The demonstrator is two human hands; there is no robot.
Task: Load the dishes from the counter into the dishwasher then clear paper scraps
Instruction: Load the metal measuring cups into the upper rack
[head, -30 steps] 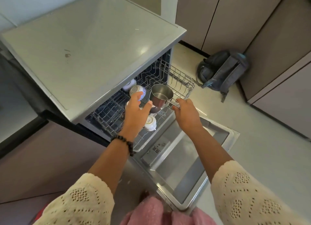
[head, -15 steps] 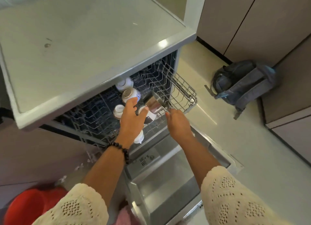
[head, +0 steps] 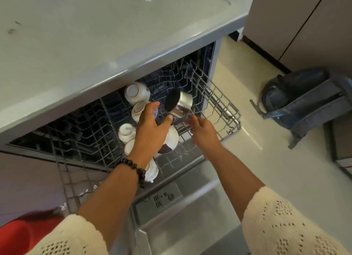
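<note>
Loading was judged well along: several white cups (head: 137,92) sat in the rack (head: 219,110), while a steel pan (head: 179,105), at twelve o'clock of the hands, was steadied by the left hand's (head: 152,129) straight fingers and pinched by the right hand (head: 203,130); paper scraps seemingly remained.

Rack (head: 219,110) pulled out under counter (head: 95,45), above open door (head: 190,207). Cups (head: 136,92) in rack's left part, pot (head: 178,104) to their right. Backpack (head: 304,100) on floor, far right.

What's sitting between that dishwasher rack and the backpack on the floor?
Nothing: in the head view, only bare pale floor lies between the rack and the backpack.
</note>
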